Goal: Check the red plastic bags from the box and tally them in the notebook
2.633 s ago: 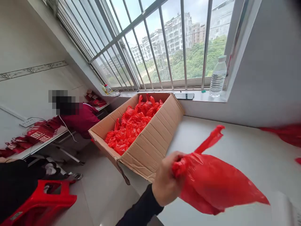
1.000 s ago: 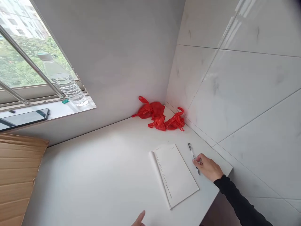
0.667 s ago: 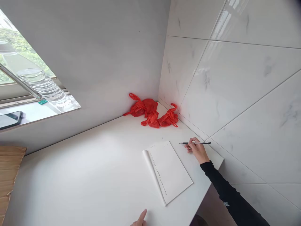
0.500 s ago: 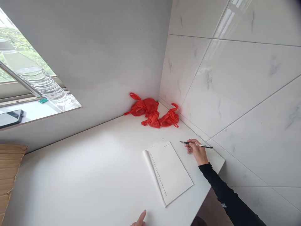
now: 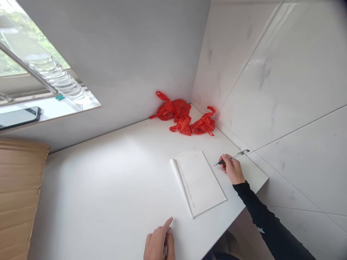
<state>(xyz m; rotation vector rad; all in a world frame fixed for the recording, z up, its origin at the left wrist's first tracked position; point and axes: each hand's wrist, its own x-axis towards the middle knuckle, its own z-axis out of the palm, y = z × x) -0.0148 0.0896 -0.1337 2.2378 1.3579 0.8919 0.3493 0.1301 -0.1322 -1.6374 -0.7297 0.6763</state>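
1. Gripped in the right hand (image 5: 233, 169): a pen (image 5: 239, 154), pinched between thumb and fingers, with tip aimed left and rear end toward the tiled wall (image 5: 292, 94).
2. Just beyond the notepad's right edge: that pen tip, near the far corner (impossible to tell if touching the surface beneath).
3. Nothing visible in the left hand (image 5: 158, 242); index finger stretched out toward the notepad, other fingers loosely bent, palm hidden, wrist cut off by the frame.
4. Lying flat on the white tabletop (image 5: 108, 195), between the two hands: the notepad (image 5: 204, 184), to the left of the right hand, and ahead and to the right of the left.
5. Long axis slanting from far left to near right; column of small marks down the left side, too small to read, beside a rolled edge.
6. Nearer to the page: the right hand, with the left short of the near left corner.
7. Farther back, against the corner walls: knotted red bags (image 5: 183, 124), well apart from both hands.
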